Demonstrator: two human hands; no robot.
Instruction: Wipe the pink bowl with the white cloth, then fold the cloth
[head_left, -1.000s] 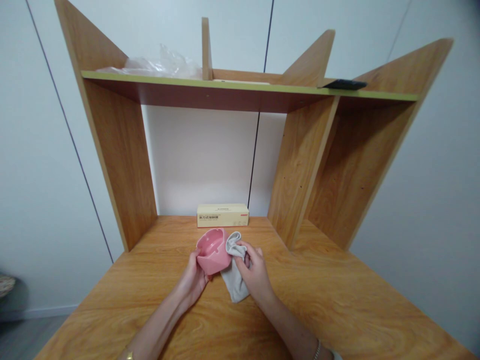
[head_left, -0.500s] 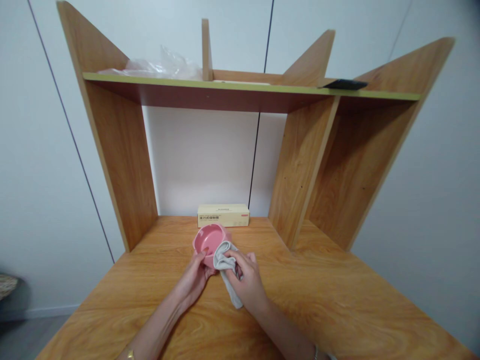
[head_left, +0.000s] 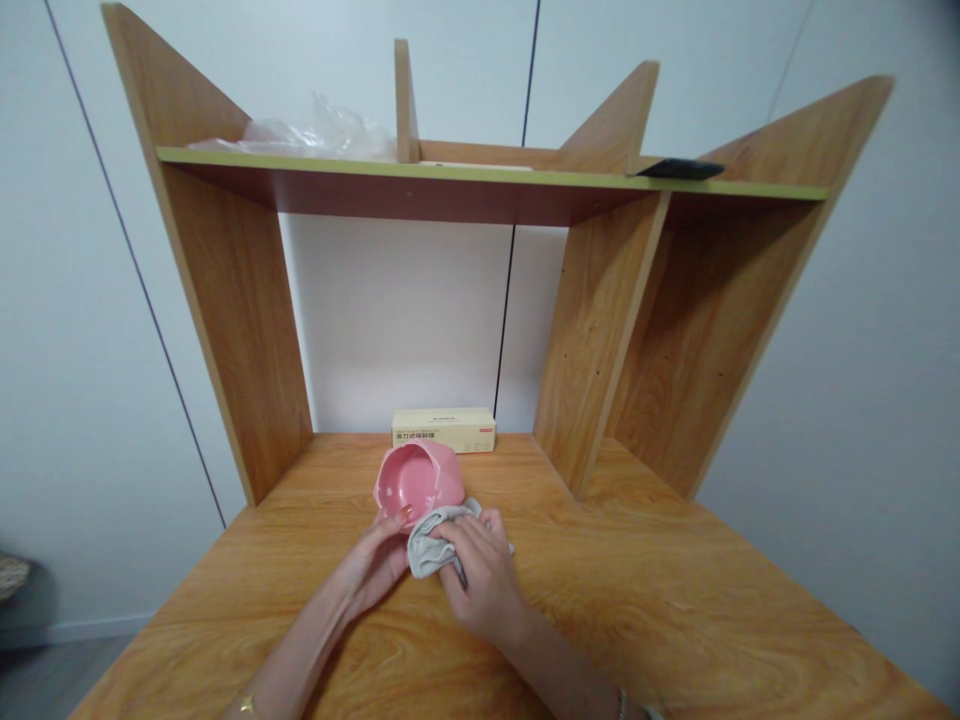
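Note:
A pink bowl (head_left: 442, 478) with a faceted outside is tilted so that its opening faces left and toward me. My left hand (head_left: 380, 558) grips its near edge, thumb at the rim and the other fingers underneath. Bunched in my right hand (head_left: 480, 570) is a grey cloth (head_left: 431, 548), held against the lower right side of the bowl. The fingers of my right hand are curled over the cloth, and some of the cloth is hidden beneath them.
Behind the bowl a cream-coloured box (head_left: 469, 432) with printed lettering lies on the wooden desk (head_left: 637, 600). A shelf unit (head_left: 592, 330) rises at the back. On its upper board are a clear plastic bag (head_left: 315, 135) and a dark flat object (head_left: 681, 169).
The bowl has tipped further onto its side, showing more of its outer wall. My right hand has brought the cloth down and inward, and its hanging end is now gathered up.

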